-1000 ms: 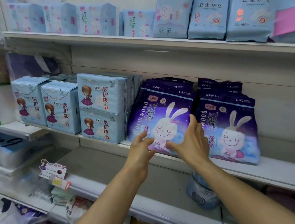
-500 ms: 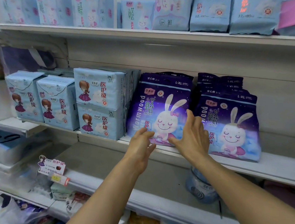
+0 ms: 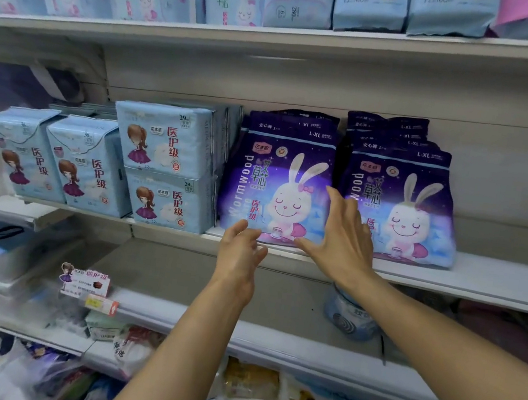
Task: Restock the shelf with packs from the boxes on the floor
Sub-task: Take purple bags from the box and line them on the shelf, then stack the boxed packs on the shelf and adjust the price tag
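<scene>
Inspector: The front purple pack (image 3: 278,181) stands upright on the middle shelf (image 3: 482,281), just right of the blue packs (image 3: 172,166). Neither grip holds it.

Operator: So I push?

Inspector: Yes. Your left hand (image 3: 239,254) and right hand (image 3: 342,234) are spread flat; press evenly, squaring it against the row behind.

My two hands are up at the middle shelf: left hand (image 3: 239,251), right hand (image 3: 343,236). Purple soft plastic packs with a white rabbit print stand in two rows, left row (image 3: 278,181) and right row (image 3: 401,202); each shows at least three packs, with the hindmost hard to count. Pale blue wrapped packs with a cartoon girl: four front faces in view, two upright ones (image 3: 58,157) and two stacked ones (image 3: 169,166). One round blue tub (image 3: 346,316) sits on the shelf below.
</scene>
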